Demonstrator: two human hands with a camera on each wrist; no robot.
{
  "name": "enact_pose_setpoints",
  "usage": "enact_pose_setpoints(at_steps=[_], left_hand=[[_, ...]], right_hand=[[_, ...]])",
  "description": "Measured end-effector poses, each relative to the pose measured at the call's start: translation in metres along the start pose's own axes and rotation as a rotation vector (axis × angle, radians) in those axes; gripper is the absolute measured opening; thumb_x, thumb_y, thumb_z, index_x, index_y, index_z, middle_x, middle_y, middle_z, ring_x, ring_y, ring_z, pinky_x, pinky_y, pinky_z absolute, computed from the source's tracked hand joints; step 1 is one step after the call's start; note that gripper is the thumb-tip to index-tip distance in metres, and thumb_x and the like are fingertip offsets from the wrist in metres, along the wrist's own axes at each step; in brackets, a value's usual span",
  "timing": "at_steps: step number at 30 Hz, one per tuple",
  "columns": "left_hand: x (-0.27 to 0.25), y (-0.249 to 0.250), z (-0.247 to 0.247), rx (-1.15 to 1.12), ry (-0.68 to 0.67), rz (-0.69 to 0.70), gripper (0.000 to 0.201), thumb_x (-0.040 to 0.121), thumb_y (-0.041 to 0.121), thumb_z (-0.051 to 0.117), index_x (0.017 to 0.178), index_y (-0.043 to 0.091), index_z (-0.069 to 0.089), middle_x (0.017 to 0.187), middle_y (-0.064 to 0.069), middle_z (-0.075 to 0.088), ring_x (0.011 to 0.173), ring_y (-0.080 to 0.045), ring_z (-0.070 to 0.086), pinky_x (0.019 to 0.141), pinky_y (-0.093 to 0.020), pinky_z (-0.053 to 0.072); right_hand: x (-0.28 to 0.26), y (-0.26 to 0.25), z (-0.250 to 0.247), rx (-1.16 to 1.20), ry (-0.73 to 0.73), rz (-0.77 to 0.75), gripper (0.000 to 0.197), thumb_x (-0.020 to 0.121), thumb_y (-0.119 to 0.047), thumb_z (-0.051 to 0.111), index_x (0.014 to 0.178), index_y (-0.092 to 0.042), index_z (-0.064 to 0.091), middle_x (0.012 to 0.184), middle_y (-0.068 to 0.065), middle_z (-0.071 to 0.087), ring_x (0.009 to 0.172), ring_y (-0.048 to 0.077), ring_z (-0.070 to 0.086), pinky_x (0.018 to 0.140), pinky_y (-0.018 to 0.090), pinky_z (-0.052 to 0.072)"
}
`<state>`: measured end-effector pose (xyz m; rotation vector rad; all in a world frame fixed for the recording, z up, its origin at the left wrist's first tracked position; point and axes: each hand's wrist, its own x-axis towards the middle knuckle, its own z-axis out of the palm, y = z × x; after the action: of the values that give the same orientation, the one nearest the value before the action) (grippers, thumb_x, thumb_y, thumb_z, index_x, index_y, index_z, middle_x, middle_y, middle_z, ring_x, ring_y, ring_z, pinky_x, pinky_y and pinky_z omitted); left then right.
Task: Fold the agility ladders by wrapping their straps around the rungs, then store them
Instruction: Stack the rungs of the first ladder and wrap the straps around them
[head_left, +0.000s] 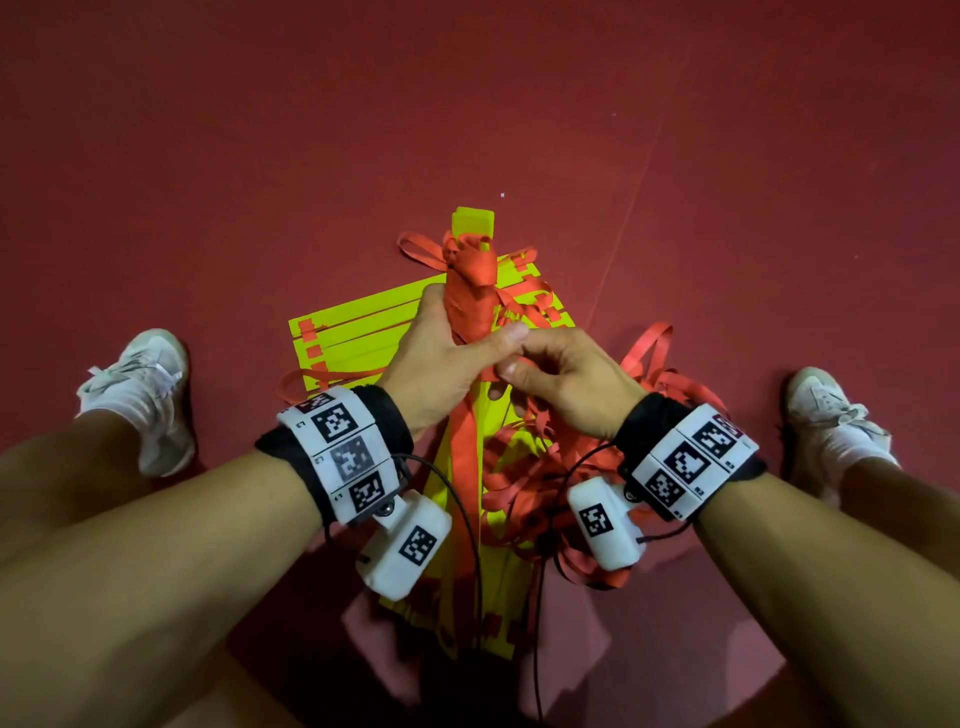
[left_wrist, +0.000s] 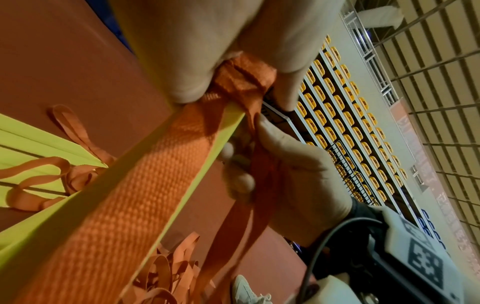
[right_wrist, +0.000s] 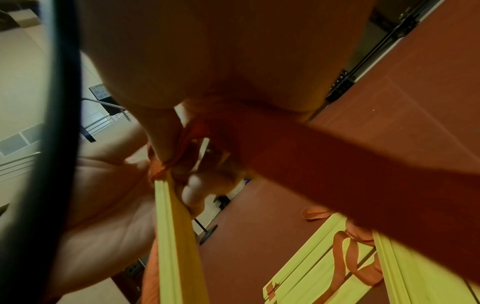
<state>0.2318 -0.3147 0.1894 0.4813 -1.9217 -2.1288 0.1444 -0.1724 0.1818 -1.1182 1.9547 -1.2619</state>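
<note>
A bundle of yellow rungs (head_left: 470, 221) stands tilted above the floor, its upper part wound in orange strap (head_left: 470, 291). My left hand (head_left: 447, 353) grips this bundle around the wound part, thumb across the front. My right hand (head_left: 550, 374) pinches a run of the orange strap (left_wrist: 257, 162) just beside the left thumb. In the left wrist view the strap (left_wrist: 145, 189) lies flat along the yellow rungs (left_wrist: 44, 224). A second ladder (head_left: 353, 332) lies flat on the floor behind the bundle, its rungs side by side.
Loose orange strap (head_left: 550, 483) lies heaped on the red floor (head_left: 208, 156) under my right wrist. My two white shoes (head_left: 137, 395) (head_left: 826, 415) flank the ladders. Rows of yellow seats (left_wrist: 345, 127) show in the left wrist view.
</note>
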Motion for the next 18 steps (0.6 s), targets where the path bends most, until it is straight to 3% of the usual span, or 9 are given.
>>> enact_pose_setpoints(at_steps=[2,4,7,9,11,12,14,18], left_hand=[[-0.0013,-0.0004,0.0003,0.064,0.042,-0.013,0.061,0.063,0.044,0.082,0.102,0.025,0.039,0.078,-0.002,0.065,0.06,-0.029,0.064,0.065,-0.054,0.058],[-0.0012,0.0012,0.0001,0.063,0.064,-0.025,0.061,0.058,0.046,0.078,0.099,0.023,0.039,0.082,-0.002,0.061,0.068,-0.027,0.064,0.072,-0.06,0.057],[-0.0012,0.004,0.0008,0.011,0.069,-0.058,0.056,0.051,0.044,0.072,0.093,0.018,0.047,0.08,0.001,0.057,0.078,-0.021,0.056,0.079,-0.049,0.05],[-0.0008,0.0037,0.0014,-0.05,0.052,-0.082,0.045,0.054,0.04,0.07,0.09,0.017,0.055,0.08,-0.002,0.061,0.084,-0.03,0.059,0.085,-0.053,0.049],[-0.001,0.0029,0.0015,-0.059,0.033,-0.089,0.041,0.061,0.038,0.067,0.095,0.014,0.064,0.091,-0.017,0.065,0.095,-0.047,0.062,0.095,-0.064,0.047],[-0.0015,0.0037,0.0015,-0.056,0.026,-0.093,0.042,0.064,0.036,0.065,0.098,0.011,0.065,0.096,-0.023,0.065,0.096,-0.048,0.062,0.096,-0.066,0.045],[-0.003,0.007,0.003,-0.056,0.023,-0.099,0.037,0.072,0.028,0.061,0.102,0.006,0.065,0.096,-0.022,0.062,0.09,-0.038,0.059,0.092,-0.065,0.047],[-0.0031,0.0093,0.0029,-0.1,0.025,-0.087,0.026,0.079,0.018,0.054,0.099,0.007,0.066,0.094,-0.019,0.061,0.085,-0.028,0.054,0.078,-0.042,0.045]], right_hand=[[0.0001,0.0023,0.0006,0.004,0.001,-0.005,0.022,0.097,-0.026,0.057,0.092,-0.007,0.065,0.072,-0.001,0.069,0.053,0.019,0.049,0.051,0.035,0.039],[0.0,0.0049,0.0005,0.013,0.011,-0.014,0.016,0.097,-0.021,0.06,0.094,-0.005,0.062,0.07,-0.006,0.065,0.054,0.004,0.047,0.055,0.023,0.037],[0.0016,0.008,-0.0001,-0.021,0.048,0.009,0.007,0.094,-0.018,0.065,0.095,-0.019,0.059,0.076,-0.012,0.061,0.06,-0.003,0.049,0.062,0.018,0.038],[0.0023,0.0088,0.0012,-0.054,0.072,0.039,0.018,0.094,-0.02,0.067,0.11,-0.019,0.059,0.082,-0.011,0.061,0.061,-0.005,0.051,0.064,0.015,0.037],[0.0022,0.0071,0.0044,-0.13,0.061,0.047,0.024,0.095,-0.025,0.065,0.117,-0.018,0.058,0.081,-0.011,0.057,0.057,-0.004,0.05,0.061,0.016,0.037],[0.0021,0.0061,0.0062,-0.165,0.052,0.049,0.019,0.096,-0.027,0.064,0.113,-0.02,0.059,0.079,-0.012,0.055,0.055,-0.002,0.048,0.06,0.018,0.036],[0.0013,0.0044,0.0068,-0.218,0.028,0.045,0.006,0.098,-0.027,0.062,0.094,-0.026,0.057,0.069,-0.016,0.051,0.052,0.001,0.045,0.057,0.018,0.032],[0.0,0.0009,0.0033,-0.239,0.003,0.048,0.032,0.1,-0.02,0.059,0.069,-0.026,0.053,0.051,-0.012,0.041,0.047,0.005,0.038,0.051,0.02,0.029]])
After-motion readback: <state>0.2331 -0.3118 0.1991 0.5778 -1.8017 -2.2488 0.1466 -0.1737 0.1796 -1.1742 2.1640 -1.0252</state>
